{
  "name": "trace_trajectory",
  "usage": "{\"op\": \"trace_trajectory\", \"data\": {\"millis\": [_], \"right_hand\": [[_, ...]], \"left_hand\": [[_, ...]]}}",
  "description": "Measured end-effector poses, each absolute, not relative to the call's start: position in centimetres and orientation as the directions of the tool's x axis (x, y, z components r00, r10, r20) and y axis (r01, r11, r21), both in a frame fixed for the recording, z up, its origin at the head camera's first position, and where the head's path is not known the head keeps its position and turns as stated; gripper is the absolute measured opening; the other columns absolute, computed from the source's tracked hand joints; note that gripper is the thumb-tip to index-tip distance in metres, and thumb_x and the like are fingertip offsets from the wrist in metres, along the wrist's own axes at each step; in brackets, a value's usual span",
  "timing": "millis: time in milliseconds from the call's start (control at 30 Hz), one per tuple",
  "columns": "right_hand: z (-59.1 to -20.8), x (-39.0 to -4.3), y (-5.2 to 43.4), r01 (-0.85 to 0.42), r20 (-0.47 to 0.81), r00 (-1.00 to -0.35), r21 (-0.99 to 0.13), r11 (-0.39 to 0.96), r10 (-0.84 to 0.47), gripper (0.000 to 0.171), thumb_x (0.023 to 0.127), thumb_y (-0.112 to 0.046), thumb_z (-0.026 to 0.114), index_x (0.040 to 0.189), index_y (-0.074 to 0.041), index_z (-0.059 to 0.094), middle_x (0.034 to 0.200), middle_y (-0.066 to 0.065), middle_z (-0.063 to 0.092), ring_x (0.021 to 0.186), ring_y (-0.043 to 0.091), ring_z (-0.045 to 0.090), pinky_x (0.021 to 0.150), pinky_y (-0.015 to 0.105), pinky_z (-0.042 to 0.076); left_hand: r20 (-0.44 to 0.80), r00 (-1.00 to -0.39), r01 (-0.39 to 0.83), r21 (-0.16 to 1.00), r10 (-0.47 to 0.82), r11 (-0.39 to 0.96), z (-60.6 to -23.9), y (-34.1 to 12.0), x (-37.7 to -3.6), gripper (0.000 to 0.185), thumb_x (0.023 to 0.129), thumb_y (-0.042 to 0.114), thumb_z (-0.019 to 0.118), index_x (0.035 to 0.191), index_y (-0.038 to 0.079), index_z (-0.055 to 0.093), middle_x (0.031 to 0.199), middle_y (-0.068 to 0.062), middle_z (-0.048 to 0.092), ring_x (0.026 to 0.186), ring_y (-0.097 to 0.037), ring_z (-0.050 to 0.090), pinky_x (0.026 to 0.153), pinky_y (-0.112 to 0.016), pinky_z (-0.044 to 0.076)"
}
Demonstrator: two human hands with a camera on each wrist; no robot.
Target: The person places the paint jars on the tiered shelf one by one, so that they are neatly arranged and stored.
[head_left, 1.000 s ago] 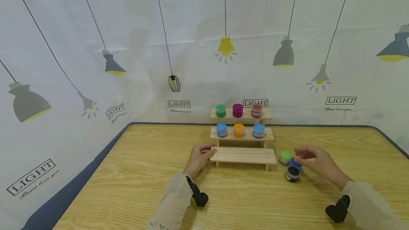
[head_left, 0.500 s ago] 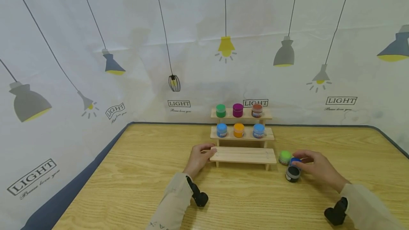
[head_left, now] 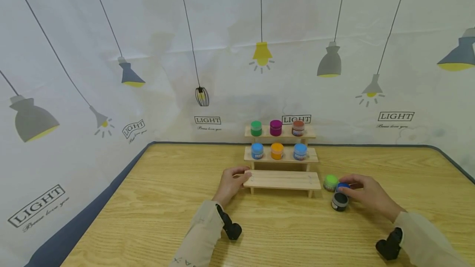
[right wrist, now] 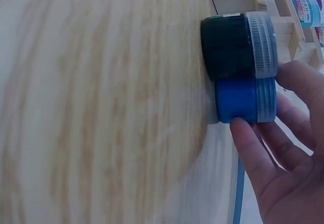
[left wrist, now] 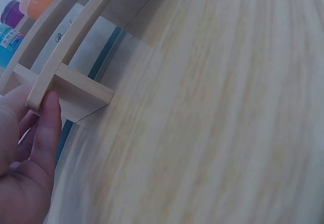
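Note:
A three-step wooden rack (head_left: pixel 282 179) stands at the back middle of the table, its lowest step bare. My left hand (head_left: pixel 243 175) holds that step's left end; in the left wrist view the thumb (left wrist: pixel 48 125) presses against the board's end (left wrist: pixel 40 92). To the right of the rack, three jars stand close together: light green (head_left: pixel 330 182), blue (head_left: pixel 342 186) and black (head_left: pixel 339 202). My right hand (head_left: pixel 346 188) grips the blue jar (right wrist: pixel 245 100) between thumb (right wrist: pixel 250 148) and fingers, and the black jar (right wrist: pixel 238 44) touches its side.
The top step holds green (head_left: pixel 256 128), magenta (head_left: pixel 276 127) and brown (head_left: pixel 298 128) jars. The middle step holds blue (head_left: pixel 257 151), orange (head_left: pixel 276 151) and blue (head_left: pixel 300 151) jars. A printed backdrop stands right behind the rack. The wooden table (head_left: pixel 156 209) has its left edge along a dark strip.
My right hand came down from just above the jars and its fingers closed round the blue jar. The left hand stayed on the rack's end.

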State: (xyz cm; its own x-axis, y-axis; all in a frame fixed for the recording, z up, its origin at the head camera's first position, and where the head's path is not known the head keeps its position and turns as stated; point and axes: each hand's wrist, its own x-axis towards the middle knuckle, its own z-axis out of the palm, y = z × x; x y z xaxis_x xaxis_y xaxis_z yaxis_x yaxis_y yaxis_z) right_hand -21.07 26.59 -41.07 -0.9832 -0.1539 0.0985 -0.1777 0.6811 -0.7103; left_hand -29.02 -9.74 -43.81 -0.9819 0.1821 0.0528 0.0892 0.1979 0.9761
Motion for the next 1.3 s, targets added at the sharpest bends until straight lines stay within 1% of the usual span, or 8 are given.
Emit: {"op": "trace_trajectory", "data": {"millis": [233, 400, 500, 733, 1000, 1100, 1200, 1300], "right_hand": [[-41.1, -21.1, 26.9, -0.157, 0.084, -0.987, -0.71, 0.686, -0.139, 0.04, 0.086, -0.027, 0.062, 0.111, 0.003, 0.059, 0.106, 0.02, 0.058, 0.094, 0.034, 0.055, 0.071, 0.038, 0.049], [-41.2, -21.2, 27.4, -0.146, 0.069, -0.988, -0.71, 0.689, -0.139, 0.043, 0.086, -0.028, 0.061, 0.114, 0.004, 0.057, 0.109, 0.023, 0.057, 0.095, 0.036, 0.055, 0.071, 0.039, 0.05], [-41.3, -21.3, 27.8, -0.131, 0.056, -0.99, -0.714, 0.688, -0.131, 0.044, 0.087, -0.028, 0.06, 0.116, 0.005, 0.056, 0.111, 0.024, 0.056, 0.097, 0.037, 0.054, 0.07, 0.038, 0.05], [-41.3, -21.3, 28.3, -0.091, 0.021, -0.994, -0.721, 0.687, -0.11, 0.048, 0.088, -0.03, 0.059, 0.119, 0.006, 0.053, 0.115, 0.027, 0.052, 0.1, 0.04, 0.051, 0.069, 0.038, 0.05], [-41.3, -21.2, 28.1, -0.136, 0.067, -0.99, -0.713, 0.688, -0.126, 0.044, 0.089, -0.02, 0.057, 0.12, 0.01, 0.05, 0.115, 0.028, 0.052, 0.098, 0.039, 0.052, 0.072, 0.039, 0.049], [-41.3, -21.1, 28.0, -0.148, 0.079, -0.988, -0.706, 0.692, -0.13, 0.047, 0.088, -0.019, 0.059, 0.121, 0.011, 0.047, 0.116, 0.028, 0.051, 0.099, 0.039, 0.052, 0.073, 0.038, 0.049], [-41.5, -21.1, 28.0, -0.135, 0.058, -0.989, -0.719, 0.681, -0.134, 0.05, 0.087, -0.019, 0.061, 0.123, 0.012, 0.045, 0.117, 0.029, 0.049, 0.098, 0.038, 0.053, 0.073, 0.036, 0.049], [-41.6, -21.0, 28.0, -0.115, 0.03, -0.99, -0.728, 0.676, -0.136, 0.053, 0.086, -0.02, 0.062, 0.124, 0.012, 0.043, 0.118, 0.03, 0.048, 0.098, 0.038, 0.053, 0.074, 0.037, 0.049]], "left_hand": [[0.038, -0.98, 0.075, 0.979, 0.194, 0.191, -43.5, -9.8, -28.8, 0.029, 0.087, 0.017, 0.062, 0.11, 0.0, 0.063, 0.111, -0.014, 0.056, 0.072, -0.011, 0.056, 0.06, -0.03, 0.05], [0.047, -0.978, 0.087, 0.977, 0.202, 0.195, -41.8, -9.7, -27.6, 0.029, 0.088, 0.011, 0.059, 0.111, -0.006, 0.06, 0.111, -0.019, 0.055, 0.072, -0.012, 0.056, 0.062, -0.035, 0.05], [0.045, -0.979, 0.086, 0.976, 0.201, 0.201, -41.1, -9.7, -27.1, 0.029, 0.088, 0.01, 0.058, 0.112, -0.007, 0.06, 0.111, -0.02, 0.055, 0.072, -0.012, 0.056, 0.063, -0.036, 0.05], [0.046, -0.979, 0.085, 0.978, 0.2, 0.193, -41.0, -9.7, -27.0, 0.029, 0.088, 0.011, 0.058, 0.112, -0.006, 0.06, 0.11, -0.018, 0.055, 0.071, -0.012, 0.055, 0.063, -0.035, 0.05], [0.05, -0.978, 0.088, 0.979, 0.201, 0.183, -41.2, -9.7, -27.1, 0.029, 0.088, 0.011, 0.058, 0.112, -0.006, 0.06, 0.111, -0.018, 0.055, 0.072, -0.012, 0.056, 0.062, -0.034, 0.05], [0.052, -0.978, 0.088, 0.981, 0.203, 0.174, -41.2, -9.8, -27.1, 0.029, 0.088, 0.012, 0.059, 0.111, -0.005, 0.061, 0.11, -0.017, 0.055, 0.072, -0.012, 0.056, 0.06, -0.032, 0.049], [0.048, -0.977, 0.085, 0.981, 0.206, 0.172, -41.3, -9.8, -27.1, 0.029, 0.088, 0.014, 0.06, 0.111, -0.004, 0.061, 0.111, -0.016, 0.055, 0.072, -0.012, 0.057, 0.059, -0.03, 0.049], [0.054, -0.976, 0.092, 0.981, 0.21, 0.173, -41.4, -9.8, -27.2, 0.029, 0.088, 0.014, 0.06, 0.111, -0.004, 0.061, 0.111, -0.016, 0.055, 0.072, -0.012, 0.057, 0.059, -0.031, 0.049]]}}
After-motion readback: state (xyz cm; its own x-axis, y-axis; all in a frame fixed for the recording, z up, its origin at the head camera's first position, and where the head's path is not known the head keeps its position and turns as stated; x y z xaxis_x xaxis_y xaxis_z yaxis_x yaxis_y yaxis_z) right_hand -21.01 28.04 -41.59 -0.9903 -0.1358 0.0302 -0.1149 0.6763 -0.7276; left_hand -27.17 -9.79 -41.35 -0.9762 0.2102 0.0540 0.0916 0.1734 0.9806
